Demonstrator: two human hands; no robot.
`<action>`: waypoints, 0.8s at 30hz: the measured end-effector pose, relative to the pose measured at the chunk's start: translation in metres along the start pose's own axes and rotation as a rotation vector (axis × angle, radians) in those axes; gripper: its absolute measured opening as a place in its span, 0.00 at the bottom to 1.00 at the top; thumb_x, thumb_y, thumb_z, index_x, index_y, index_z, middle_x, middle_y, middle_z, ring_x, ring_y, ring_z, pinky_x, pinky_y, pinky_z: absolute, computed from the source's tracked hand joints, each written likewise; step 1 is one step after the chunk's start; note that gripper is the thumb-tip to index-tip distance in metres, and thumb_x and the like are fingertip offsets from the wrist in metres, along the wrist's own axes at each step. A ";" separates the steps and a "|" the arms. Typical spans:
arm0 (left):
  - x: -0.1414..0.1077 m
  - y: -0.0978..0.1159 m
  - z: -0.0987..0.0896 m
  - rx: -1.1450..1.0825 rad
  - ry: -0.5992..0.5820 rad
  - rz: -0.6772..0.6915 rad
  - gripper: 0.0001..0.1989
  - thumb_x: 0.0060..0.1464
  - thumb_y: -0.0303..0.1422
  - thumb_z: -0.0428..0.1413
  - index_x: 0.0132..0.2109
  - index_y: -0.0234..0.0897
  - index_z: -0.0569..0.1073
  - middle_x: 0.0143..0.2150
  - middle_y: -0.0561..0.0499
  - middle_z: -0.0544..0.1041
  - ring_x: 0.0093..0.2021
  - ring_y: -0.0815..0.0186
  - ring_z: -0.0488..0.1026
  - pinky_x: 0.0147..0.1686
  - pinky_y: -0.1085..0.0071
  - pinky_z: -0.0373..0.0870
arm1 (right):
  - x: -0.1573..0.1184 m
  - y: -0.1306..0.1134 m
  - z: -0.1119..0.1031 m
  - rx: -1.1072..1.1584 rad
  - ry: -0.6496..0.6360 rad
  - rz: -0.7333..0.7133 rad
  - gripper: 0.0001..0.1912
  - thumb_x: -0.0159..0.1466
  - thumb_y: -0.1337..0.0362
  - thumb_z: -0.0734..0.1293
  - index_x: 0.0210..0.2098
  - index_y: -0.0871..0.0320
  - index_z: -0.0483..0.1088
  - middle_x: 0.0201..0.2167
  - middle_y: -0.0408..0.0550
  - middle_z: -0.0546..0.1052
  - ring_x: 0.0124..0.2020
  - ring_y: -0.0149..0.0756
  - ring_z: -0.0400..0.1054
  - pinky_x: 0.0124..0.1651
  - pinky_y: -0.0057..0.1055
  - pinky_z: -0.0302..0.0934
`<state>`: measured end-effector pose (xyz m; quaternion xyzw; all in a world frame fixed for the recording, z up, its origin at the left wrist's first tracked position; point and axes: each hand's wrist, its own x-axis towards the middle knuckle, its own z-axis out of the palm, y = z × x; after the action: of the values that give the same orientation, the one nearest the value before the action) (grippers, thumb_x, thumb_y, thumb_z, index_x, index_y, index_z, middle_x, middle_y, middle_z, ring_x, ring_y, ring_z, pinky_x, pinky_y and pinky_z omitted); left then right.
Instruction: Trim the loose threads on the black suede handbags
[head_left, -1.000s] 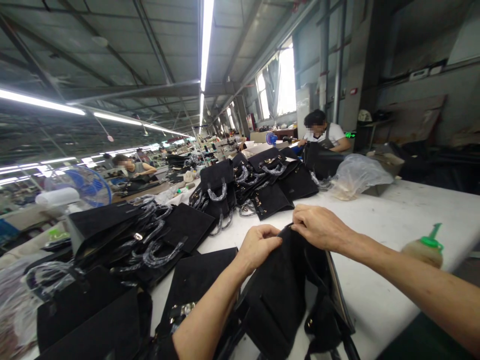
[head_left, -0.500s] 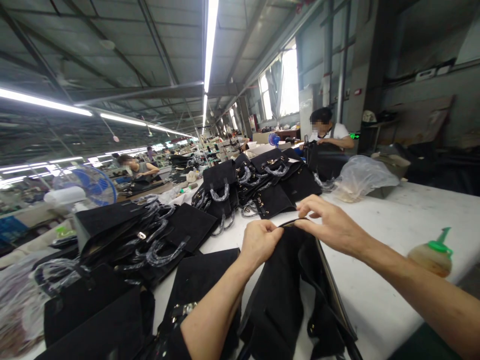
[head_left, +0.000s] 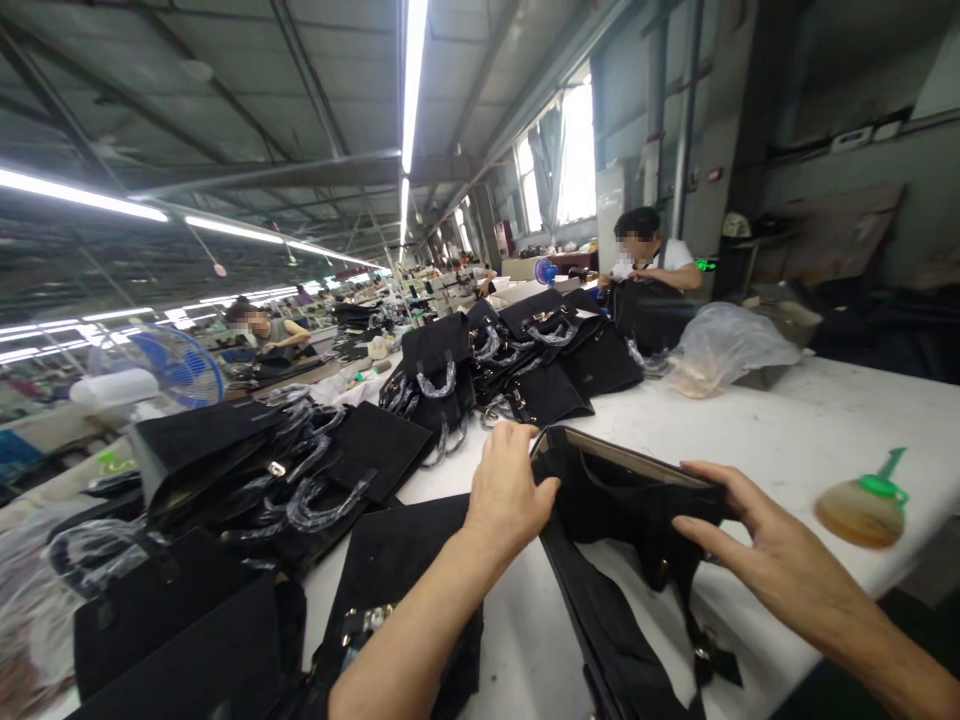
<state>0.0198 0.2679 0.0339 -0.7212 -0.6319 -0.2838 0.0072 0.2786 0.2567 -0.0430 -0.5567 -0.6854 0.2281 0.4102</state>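
A black handbag [head_left: 616, 615] stands before me on the white table, its beige-edged rim turned up. My left hand [head_left: 511, 490] is closed on the far left corner of the rim, the thumb on the near side. At the right end of the same rim is my right hand [head_left: 765, 545], its fingers behind the edge and its thumb in front, pinching the black material. Small gold-coloured fittings and a loose strap hang at the bag's lower right. Left of it, another black bag [head_left: 409, 545] lies flat with a metal clasp, partly behind my left forearm.
Black bags with plastic-wrapped handles [head_left: 330, 500] are piled at left, and more bags [head_left: 525, 345] lie ahead. A green-capped squeeze bottle [head_left: 862, 510] stands at right on the white table [head_left: 795, 440]. Beyond are a clear plastic bag [head_left: 724, 345], a blue fan [head_left: 187, 365] and a seated person [head_left: 660, 265].
My hands have moved apart along the rim, the right one going right and toward me. The handbag has turned and its rim is spread wider. The bottle has stayed put.
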 end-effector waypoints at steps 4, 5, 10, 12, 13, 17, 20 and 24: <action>0.018 0.015 -0.001 0.067 -0.136 0.432 0.23 0.40 0.32 0.68 0.47 0.46 0.74 0.56 0.49 0.63 0.56 0.55 0.58 0.53 0.58 0.63 | 0.007 0.007 0.001 0.044 0.003 0.061 0.31 0.57 0.41 0.64 0.56 0.47 0.62 0.48 0.46 0.74 0.46 0.45 0.69 0.49 0.40 0.63; 0.024 0.017 0.002 0.076 -0.170 0.472 0.20 0.41 0.34 0.68 0.44 0.46 0.76 0.55 0.49 0.63 0.55 0.55 0.58 0.53 0.57 0.63 | 0.008 0.007 0.000 0.071 0.005 0.074 0.31 0.57 0.42 0.64 0.55 0.48 0.63 0.46 0.46 0.75 0.45 0.45 0.70 0.48 0.39 0.63; 0.044 0.016 0.016 0.072 -0.238 0.444 0.05 0.46 0.39 0.65 0.33 0.46 0.80 0.52 0.51 0.65 0.54 0.55 0.58 0.53 0.57 0.62 | 0.019 0.006 0.000 0.307 -0.016 0.101 0.28 0.58 0.46 0.66 0.53 0.53 0.65 0.39 0.46 0.77 0.40 0.41 0.71 0.44 0.36 0.64; 0.049 0.014 0.018 0.021 -0.242 0.425 0.04 0.49 0.38 0.64 0.31 0.45 0.80 0.53 0.51 0.66 0.54 0.57 0.58 0.54 0.60 0.61 | 0.024 0.006 0.001 0.364 -0.012 0.103 0.27 0.58 0.48 0.67 0.52 0.54 0.66 0.36 0.46 0.77 0.39 0.41 0.70 0.43 0.35 0.64; 0.051 0.013 0.018 -0.010 -0.243 0.425 0.04 0.50 0.37 0.63 0.30 0.43 0.80 0.53 0.51 0.66 0.54 0.58 0.59 0.55 0.61 0.61 | 0.027 0.007 0.002 0.383 -0.003 0.107 0.26 0.57 0.48 0.67 0.51 0.55 0.66 0.35 0.46 0.76 0.38 0.41 0.70 0.42 0.36 0.63; 0.057 0.009 0.023 -0.114 -0.263 0.394 0.08 0.53 0.33 0.60 0.27 0.37 0.77 0.48 0.50 0.70 0.48 0.63 0.66 0.51 0.69 0.64 | 0.036 0.009 0.004 0.472 0.024 0.116 0.25 0.56 0.48 0.69 0.47 0.57 0.68 0.34 0.47 0.76 0.38 0.41 0.69 0.41 0.35 0.63; 0.060 0.007 0.027 -0.111 -0.238 0.338 0.08 0.52 0.32 0.60 0.27 0.36 0.74 0.42 0.51 0.73 0.42 0.66 0.70 0.44 0.72 0.67 | 0.040 0.010 0.006 0.500 0.028 0.119 0.24 0.55 0.48 0.70 0.44 0.57 0.69 0.35 0.47 0.76 0.38 0.40 0.68 0.41 0.34 0.62; 0.062 0.008 0.029 -0.062 -0.204 0.302 0.07 0.53 0.32 0.59 0.28 0.36 0.72 0.39 0.52 0.74 0.40 0.66 0.71 0.42 0.72 0.66 | 0.042 0.010 0.007 0.472 0.044 0.120 0.22 0.55 0.48 0.70 0.41 0.57 0.70 0.34 0.45 0.75 0.37 0.39 0.67 0.40 0.33 0.60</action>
<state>0.0413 0.3333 0.0386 -0.8327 -0.5048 -0.2244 -0.0367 0.2770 0.3003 -0.0415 -0.4898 -0.5696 0.3936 0.5297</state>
